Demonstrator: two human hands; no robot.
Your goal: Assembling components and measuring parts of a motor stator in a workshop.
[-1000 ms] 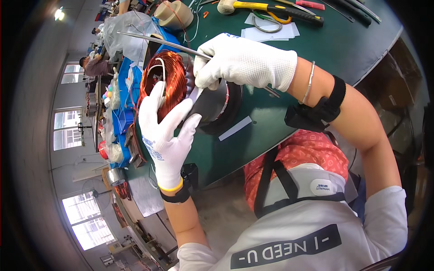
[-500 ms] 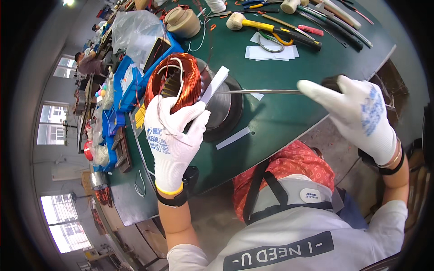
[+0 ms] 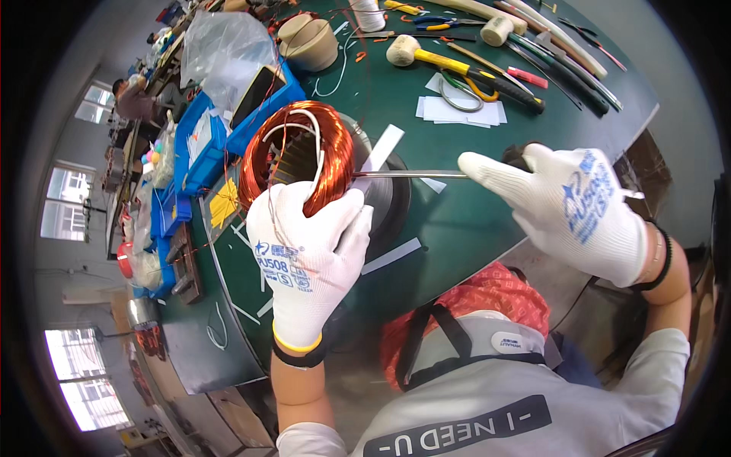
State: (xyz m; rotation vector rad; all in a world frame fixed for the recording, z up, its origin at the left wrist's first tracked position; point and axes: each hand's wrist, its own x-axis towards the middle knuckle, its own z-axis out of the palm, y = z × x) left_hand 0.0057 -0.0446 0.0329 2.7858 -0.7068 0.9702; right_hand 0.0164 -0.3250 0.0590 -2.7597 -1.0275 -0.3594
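My left hand (image 3: 308, 244), in a white glove, is closed on the near side of a motor stator (image 3: 335, 164) with thick copper wire windings round its open end. White tubing and thin wires hang over that end. In my right hand (image 3: 579, 202), also gloved, is a long thin metal rod tool (image 3: 426, 174) with a dark handle end. The index finger lies along its shaft. The rod's tip reaches the right edge of the windings, beside a white insulating strip (image 3: 387, 146) that sticks up there. The exact contact is hidden.
On the green table (image 3: 457, 221) lies another white strip (image 3: 392, 256). Beyond are a yellow-handled mallet (image 3: 464, 68), scissors (image 3: 463, 95) on white sheets, and several more tools. Blue bins (image 3: 205, 156) and a beige roll (image 3: 307, 46) stand at the left.
My right hand has moved left with the rod tool, bringing its tip to the winding's edge. The stator sits slightly lower and further right in view, with my left hand still on it.
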